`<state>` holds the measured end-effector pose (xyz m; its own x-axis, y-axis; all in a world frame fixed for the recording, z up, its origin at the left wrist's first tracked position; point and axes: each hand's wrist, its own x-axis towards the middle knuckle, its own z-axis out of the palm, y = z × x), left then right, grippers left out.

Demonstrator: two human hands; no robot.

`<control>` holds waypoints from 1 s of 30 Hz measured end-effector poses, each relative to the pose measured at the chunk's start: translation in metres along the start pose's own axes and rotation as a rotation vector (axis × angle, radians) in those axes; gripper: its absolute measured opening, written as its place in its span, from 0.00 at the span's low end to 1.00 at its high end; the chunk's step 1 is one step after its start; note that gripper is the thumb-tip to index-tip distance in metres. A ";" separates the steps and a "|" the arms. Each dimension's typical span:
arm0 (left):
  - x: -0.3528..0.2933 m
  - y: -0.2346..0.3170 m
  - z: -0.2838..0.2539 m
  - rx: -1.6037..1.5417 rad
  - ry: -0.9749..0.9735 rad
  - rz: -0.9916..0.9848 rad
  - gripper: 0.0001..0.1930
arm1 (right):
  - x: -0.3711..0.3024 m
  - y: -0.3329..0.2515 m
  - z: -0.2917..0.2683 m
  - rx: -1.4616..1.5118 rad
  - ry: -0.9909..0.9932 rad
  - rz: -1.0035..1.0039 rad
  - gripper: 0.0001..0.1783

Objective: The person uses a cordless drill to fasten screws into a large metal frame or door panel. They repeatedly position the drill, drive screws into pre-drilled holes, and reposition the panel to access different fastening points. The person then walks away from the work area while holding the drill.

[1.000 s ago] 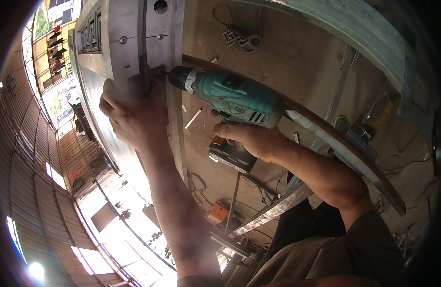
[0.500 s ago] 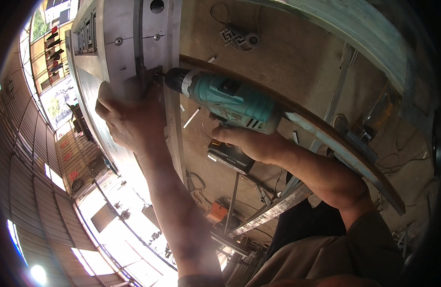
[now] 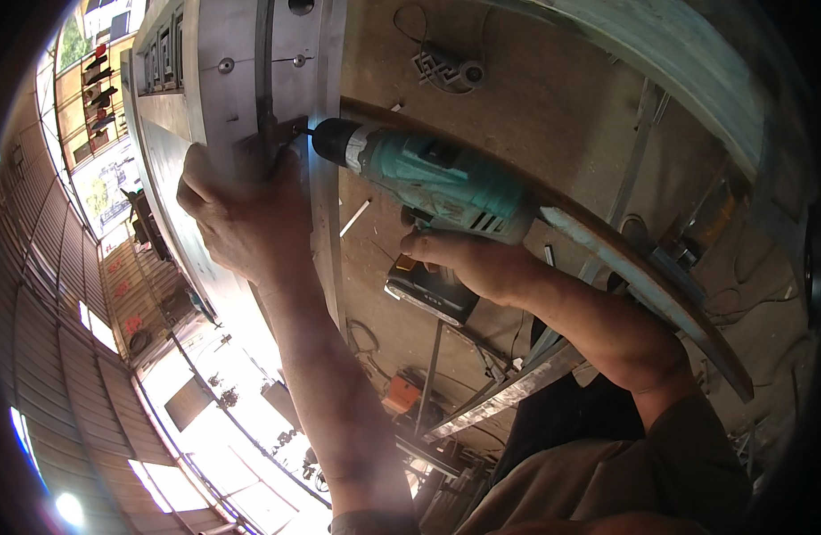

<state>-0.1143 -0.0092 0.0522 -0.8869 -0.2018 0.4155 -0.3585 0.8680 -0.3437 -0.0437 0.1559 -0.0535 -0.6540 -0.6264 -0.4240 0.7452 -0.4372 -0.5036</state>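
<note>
My right hand [image 3: 459, 259] is wrapped round the grip of a teal cordless drill [image 3: 446, 183], which lies almost level and points left. From its black chuck [image 3: 335, 143] a thin bit reaches the end of a small dark metal piece [image 3: 290, 129]. Whether the bit has entered the metal, I cannot tell. My left hand [image 3: 246, 209] grips that dark piece against the grey metal panel [image 3: 232, 98], with the thumb close to the bit and the other fingers bent toward the panel's left side. Shadow hides part of this grip. The drill's black battery [image 3: 433, 290] hangs below my right hand.
A curved metal bar [image 3: 642, 272] runs behind the drill to the lower right. On the brown floor lie a patterned metal ornament [image 3: 446, 71], an orange object [image 3: 403, 392] and thin offcuts. Metal bars [image 3: 509, 392] stand near my legs.
A bluish light now shows on the panel's edge by the chuck. The drill has turned slightly, its rear end lower and farther right. Both hands keep their grip.
</note>
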 end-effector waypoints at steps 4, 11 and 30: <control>-0.001 -0.003 0.001 -0.011 0.034 0.034 0.43 | 0.003 0.010 0.003 -0.036 0.038 -0.145 0.11; 0.000 0.000 0.001 0.005 0.017 0.024 0.47 | 0.011 0.021 -0.010 -0.437 0.041 -0.512 0.11; 0.001 0.004 -0.002 0.044 -0.050 -0.040 0.47 | 0.016 0.027 -0.006 -0.174 0.072 -0.261 0.16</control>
<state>-0.1164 -0.0049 0.0534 -0.8847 -0.2588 0.3877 -0.4051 0.8382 -0.3650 -0.0348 0.1383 -0.0788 -0.8322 -0.4577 -0.3128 0.5218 -0.4559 -0.7211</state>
